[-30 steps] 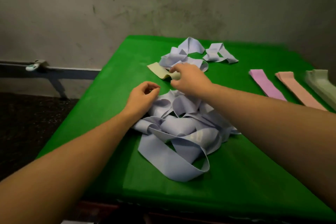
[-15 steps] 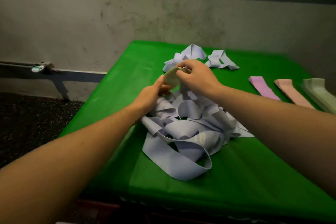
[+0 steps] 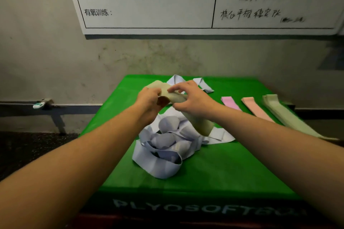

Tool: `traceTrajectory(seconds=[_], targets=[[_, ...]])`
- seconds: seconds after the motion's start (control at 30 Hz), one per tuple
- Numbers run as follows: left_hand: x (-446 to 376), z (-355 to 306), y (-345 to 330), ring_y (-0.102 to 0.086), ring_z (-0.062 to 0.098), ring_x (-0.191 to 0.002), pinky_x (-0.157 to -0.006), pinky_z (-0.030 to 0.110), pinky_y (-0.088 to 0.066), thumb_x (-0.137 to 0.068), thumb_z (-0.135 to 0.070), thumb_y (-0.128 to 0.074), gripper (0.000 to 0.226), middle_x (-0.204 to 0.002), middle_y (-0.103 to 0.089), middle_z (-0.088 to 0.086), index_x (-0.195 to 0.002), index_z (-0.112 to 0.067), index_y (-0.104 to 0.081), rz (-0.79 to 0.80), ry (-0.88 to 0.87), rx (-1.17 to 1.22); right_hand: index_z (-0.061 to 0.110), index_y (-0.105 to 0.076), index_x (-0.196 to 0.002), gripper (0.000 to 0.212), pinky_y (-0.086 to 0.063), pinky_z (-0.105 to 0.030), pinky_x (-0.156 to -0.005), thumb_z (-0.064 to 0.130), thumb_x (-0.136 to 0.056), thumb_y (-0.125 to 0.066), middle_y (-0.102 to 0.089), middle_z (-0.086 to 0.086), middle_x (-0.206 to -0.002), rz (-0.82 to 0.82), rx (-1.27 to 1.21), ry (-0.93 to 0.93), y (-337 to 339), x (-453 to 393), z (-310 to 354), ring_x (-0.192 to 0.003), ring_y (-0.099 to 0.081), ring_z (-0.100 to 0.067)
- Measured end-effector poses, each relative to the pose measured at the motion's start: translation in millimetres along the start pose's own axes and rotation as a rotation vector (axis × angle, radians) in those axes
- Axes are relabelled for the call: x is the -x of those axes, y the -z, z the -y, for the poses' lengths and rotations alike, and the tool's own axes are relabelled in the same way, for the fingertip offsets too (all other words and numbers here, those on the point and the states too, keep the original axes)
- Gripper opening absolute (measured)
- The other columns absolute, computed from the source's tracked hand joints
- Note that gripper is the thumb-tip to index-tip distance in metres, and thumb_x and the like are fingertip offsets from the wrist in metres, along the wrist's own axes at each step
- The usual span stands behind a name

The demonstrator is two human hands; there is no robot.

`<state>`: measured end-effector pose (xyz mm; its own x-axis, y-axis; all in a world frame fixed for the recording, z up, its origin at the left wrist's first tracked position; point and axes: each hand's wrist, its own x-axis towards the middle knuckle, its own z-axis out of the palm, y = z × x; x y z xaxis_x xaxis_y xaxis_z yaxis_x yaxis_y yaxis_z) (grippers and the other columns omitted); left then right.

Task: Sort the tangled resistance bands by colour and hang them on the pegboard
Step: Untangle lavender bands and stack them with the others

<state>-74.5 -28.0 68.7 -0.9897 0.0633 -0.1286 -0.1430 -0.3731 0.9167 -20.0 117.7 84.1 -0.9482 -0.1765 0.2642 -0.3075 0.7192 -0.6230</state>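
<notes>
A pale yellow-green band (image 3: pixel 200 125) is lifted above the green table (image 3: pixel 214 169). My left hand (image 3: pixel 149 101) grips its upper end, and my right hand (image 3: pixel 191 98) pinches it beside the left; its lower end hangs onto the heap. Below them lies a tangled heap of lavender bands (image 3: pixel 165 147). More lavender bands (image 3: pixel 201 84) lie at the table's far edge. Sorted flat on the right are a pink band (image 3: pixel 229 103), a peach band (image 3: pixel 255 108) and a pale green band (image 3: pixel 281 113).
A whiteboard (image 3: pixel 186 9) with handwritten text hangs on the wall above the table. A grey rail with a small clip (image 3: pixel 41 104) runs along the wall at left. Dark floor lies to the left of the table.
Both hands have lifted the yellow-green band up out of the lavender heap. The camera has tilted up, bringing the whiteboard into view.
</notes>
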Motion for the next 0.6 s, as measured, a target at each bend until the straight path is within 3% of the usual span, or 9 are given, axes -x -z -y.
traceTrajectory(seconds=[0.1,0.17,0.27,0.33,0.43,0.5,0.6], targets=[[18,3,-18,-0.062,0.031,-0.089,-0.056,0.032,-0.059,-0.092,0.014,-0.033,0.042,-0.117,-0.057,0.026,-0.132,0.003,-0.043,0.028,-0.032,0.064,0.026,-0.056,-0.127,0.053,-0.037,-0.019,-0.097,0.009,-0.08,-0.073,-0.038,-0.005,-0.125,-0.04,-0.071,-0.091,12,34,-5,-0.112,-0.046,-0.013],[29,9,-34,-0.059,0.038,-0.104,-0.075,0.046,-0.059,-0.089,0.019,-0.031,0.043,-0.123,-0.054,0.028,-0.128,0.003,-0.043,0.05,-0.054,0.111,0.024,-0.049,-0.131,0.062,-0.045,-0.029,-0.098,0.011,-0.078,-0.077,-0.044,-0.007,-0.124,-0.093,-0.122,-0.144,19,57,-13,-0.11,-0.051,-0.017],[45,22,-60,-0.055,0.041,-0.109,-0.085,0.052,-0.052,-0.085,0.024,-0.03,0.055,-0.122,-0.053,0.028,-0.132,-0.001,-0.04,0.063,-0.034,0.164,0.026,-0.037,-0.137,0.074,-0.053,-0.034,-0.077,0.015,-0.078,-0.08,-0.062,-0.006,-0.101,-0.083,-0.244,-0.27,30,91,-29,-0.086,-0.065,-0.022],[53,31,-77,-0.055,0.04,-0.108,-0.084,0.051,-0.051,-0.083,0.026,-0.03,0.067,-0.126,-0.051,0.027,-0.142,-0.007,-0.035,0.074,-0.005,0.185,0.024,-0.043,-0.133,0.061,-0.051,-0.029,-0.067,0.024,-0.082,-0.077,-0.069,-0.003,-0.094,-0.081,-0.211,-0.355,37,111,-44,-0.078,-0.067,-0.018],[62,45,-102,-0.055,0.033,-0.095,-0.086,0.051,-0.05,-0.082,0.025,-0.03,0.076,-0.117,-0.052,0.02,-0.145,-0.018,-0.035,0.091,0.051,0.179,0.019,-0.062,-0.11,0.023,-0.049,-0.031,-0.073,0.032,-0.091,-0.067,-0.071,-0.001,-0.094,-0.093,-0.084,-0.36,52,140,-63,-0.086,-0.066,-0.02],[68,52,-120,-0.057,0.028,-0.087,-0.079,0.043,-0.051,-0.085,0.018,-0.036,0.068,-0.113,-0.055,0.016,-0.142,-0.019,-0.04,0.126,0.106,0.132,0.018,-0.065,-0.101,0.014,-0.046,-0.032,-0.075,0.03,-0.096,-0.06,-0.068,0.0,-0.093,-0.089,-0.105,-0.346,63,157,-74,-0.088,-0.062,-0.019],[75,64,-151,-0.055,0.018,-0.074,-0.058,0.027,-0.048,-0.096,-0.004,-0.045,0.042,-0.097,-0.06,0.007,-0.136,-0.015,-0.05,0.172,0.164,0.06,0.018,-0.061,-0.107,0.016,-0.048,-0.035,-0.082,0.03,-0.099,-0.054,-0.067,-0.002,-0.101,-0.08,-0.138,-0.385,79,181,-88,-0.094,-0.062,-0.02]])
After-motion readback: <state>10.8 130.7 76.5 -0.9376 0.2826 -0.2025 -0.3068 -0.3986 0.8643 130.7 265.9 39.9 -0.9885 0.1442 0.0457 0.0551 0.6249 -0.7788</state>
